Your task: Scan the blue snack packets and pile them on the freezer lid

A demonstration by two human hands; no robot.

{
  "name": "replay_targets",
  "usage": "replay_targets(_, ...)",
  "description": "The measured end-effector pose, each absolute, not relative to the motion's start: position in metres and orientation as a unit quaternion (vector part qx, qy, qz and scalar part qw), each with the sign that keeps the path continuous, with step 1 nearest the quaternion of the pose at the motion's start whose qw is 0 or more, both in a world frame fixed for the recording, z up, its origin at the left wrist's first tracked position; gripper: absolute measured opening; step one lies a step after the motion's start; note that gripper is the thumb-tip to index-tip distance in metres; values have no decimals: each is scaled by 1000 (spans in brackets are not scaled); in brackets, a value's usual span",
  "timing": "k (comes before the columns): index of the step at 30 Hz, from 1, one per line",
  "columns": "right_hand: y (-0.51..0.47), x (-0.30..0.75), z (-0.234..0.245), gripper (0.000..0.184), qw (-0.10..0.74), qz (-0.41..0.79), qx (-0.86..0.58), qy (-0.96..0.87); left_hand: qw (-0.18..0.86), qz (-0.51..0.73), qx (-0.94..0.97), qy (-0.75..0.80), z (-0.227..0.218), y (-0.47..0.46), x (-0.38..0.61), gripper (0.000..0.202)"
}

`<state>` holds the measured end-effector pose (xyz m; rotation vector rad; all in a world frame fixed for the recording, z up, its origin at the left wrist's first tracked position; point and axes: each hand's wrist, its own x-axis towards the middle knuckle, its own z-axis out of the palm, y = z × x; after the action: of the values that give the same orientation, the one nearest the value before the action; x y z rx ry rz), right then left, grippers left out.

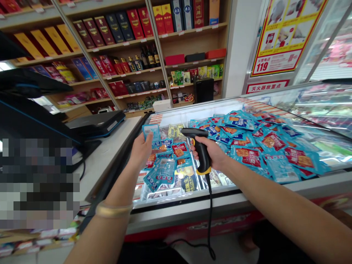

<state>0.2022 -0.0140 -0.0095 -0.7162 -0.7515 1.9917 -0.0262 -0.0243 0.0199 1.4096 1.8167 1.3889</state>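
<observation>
In my right hand is a black and yellow barcode scanner, its head turned left and its cord hanging down over the front edge. My left hand pinches a small blue snack packet, the back of it facing me. Below that hand, several blue and red snack packets lie loose on the glass top of a chest freezer. To the right of the scanner spreads a large heap of similar packets. A few yellow packets lie behind, between the two groups.
On the left a counter holds a flat black device and a dark screen stand. Shelves with boxes and bottles line the back wall. The scanner's cord loops low in front of the freezer.
</observation>
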Motion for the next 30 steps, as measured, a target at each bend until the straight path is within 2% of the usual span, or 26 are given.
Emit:
replay_targets(2,-15,203,-8,17,427,803,-275,-312,321,555,461,613,16,-16,-7,28)
replay_targets(4,-16,204,-7,18,420,806,-269,-318,351,579,438,591,8,-9,6,28)
replay_targets(11,-19,205,-5,19,391,811,-267,-344,316,528,489,619,-22,-10,10,19)
replay_targets(27,-21,203,-10,26,364,815,-249,-377,287,505,526,621,-23,-14,10,16)
replay_targets(30,-20,202,-10,25,381,815,-236,-368,242,508,547,620,-22,-13,6,14)
